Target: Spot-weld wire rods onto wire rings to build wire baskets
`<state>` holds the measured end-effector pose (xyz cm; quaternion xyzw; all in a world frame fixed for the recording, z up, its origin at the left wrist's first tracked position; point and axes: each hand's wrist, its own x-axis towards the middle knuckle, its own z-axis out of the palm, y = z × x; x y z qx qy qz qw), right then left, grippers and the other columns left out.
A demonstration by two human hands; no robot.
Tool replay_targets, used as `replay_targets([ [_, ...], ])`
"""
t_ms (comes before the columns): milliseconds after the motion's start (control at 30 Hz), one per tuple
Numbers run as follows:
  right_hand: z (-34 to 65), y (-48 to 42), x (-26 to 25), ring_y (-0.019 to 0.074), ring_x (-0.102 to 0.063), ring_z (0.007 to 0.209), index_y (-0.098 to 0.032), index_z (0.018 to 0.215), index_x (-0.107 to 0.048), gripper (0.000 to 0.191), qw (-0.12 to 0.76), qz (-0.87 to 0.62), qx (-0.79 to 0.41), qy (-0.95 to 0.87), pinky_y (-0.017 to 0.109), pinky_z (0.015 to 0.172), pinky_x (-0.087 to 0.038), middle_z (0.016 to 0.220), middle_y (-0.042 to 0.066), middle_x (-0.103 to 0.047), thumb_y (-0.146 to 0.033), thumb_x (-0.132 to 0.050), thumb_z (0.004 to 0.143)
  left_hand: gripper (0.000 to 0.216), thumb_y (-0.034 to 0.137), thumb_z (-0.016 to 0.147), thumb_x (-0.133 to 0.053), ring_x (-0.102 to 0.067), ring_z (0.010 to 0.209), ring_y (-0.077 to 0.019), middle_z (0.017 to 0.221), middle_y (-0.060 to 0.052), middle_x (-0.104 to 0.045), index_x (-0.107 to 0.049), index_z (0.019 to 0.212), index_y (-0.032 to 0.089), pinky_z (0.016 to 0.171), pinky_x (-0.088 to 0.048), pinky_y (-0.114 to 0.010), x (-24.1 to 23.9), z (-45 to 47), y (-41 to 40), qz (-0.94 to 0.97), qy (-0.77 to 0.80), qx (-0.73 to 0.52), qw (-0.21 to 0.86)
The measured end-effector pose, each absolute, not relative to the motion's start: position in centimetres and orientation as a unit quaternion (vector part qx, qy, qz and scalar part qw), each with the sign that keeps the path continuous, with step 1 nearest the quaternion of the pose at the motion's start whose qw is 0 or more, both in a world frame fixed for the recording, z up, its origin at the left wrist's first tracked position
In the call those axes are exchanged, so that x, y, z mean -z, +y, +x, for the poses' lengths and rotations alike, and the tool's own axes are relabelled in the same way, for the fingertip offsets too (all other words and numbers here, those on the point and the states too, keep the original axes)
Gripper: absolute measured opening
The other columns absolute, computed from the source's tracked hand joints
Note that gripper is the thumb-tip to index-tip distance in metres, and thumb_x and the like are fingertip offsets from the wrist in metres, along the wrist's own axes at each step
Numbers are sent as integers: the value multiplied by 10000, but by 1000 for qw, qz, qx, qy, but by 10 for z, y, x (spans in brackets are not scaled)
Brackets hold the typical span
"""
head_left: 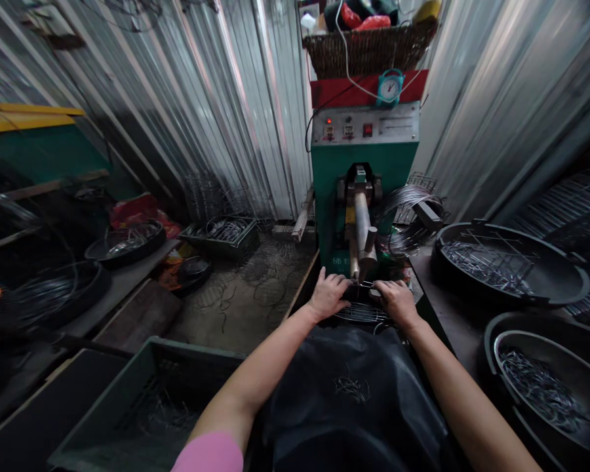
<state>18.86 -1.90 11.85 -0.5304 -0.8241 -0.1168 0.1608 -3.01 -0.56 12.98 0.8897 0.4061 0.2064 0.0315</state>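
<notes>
A round wire rack (361, 313) lies under the electrode arm (364, 229) of a green welding machine (332, 190). My left hand (328, 295) grips the rack's left side, fingers toward the electrode tip and thumb below. From the right, my right hand (397, 303) pinches the wirework close to the same tip. Dark fingers of shadow hide just where the wires meet the tip. On the black apron (354, 426) over my lap sits a small heap of short bent wires (351, 389).
Black pans of cut wire (491, 265) and wire hooks (543, 387) stand at the right. A wire coil (408, 213) hangs beside the machine. At the left are a green crate (147, 354) and a small wire-filled bin (221, 236). A clock (390, 86) hangs below a wicker basket (368, 52).
</notes>
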Motion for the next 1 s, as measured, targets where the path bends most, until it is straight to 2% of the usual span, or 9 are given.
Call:
replay_targets([
  [267,188,-12,-119,175,-588,776,-189,889,-598,160,160,-549,93,-815,279,694,-292,852,44,-683,-125,-482,800,451,260,639,-725,-496,1082,-268,1098,-92,-588,-575,1061,216,1063,-90,-517,-144,-32,2,887,398,-209,105],
  [467,186,-14,-119,166,-584,755,-205,872,-596,138,172,-554,77,-811,273,690,-288,811,20,-676,-143,-486,814,460,269,668,-696,-493,1087,-263,1122,-99,-576,-561,1105,213,1066,-101,-515,-139,-34,6,899,380,-197,92],
  [633,185,-16,-117,175,-572,757,-191,883,-601,151,155,-559,89,-809,281,677,-286,831,43,-673,-134,-486,804,555,256,643,-718,-468,1130,-275,1187,-115,-547,-523,1160,201,1061,-96,-542,-134,-37,9,907,366,-196,70],
  [1000,178,-25,-113,193,-584,795,-204,917,-617,232,159,-584,90,-791,282,683,-346,879,47,-676,-81,-496,763,555,184,636,-714,-452,1174,-253,1219,-103,-542,-524,1156,223,1075,-88,-527,-128,-40,27,922,333,-182,81],
])
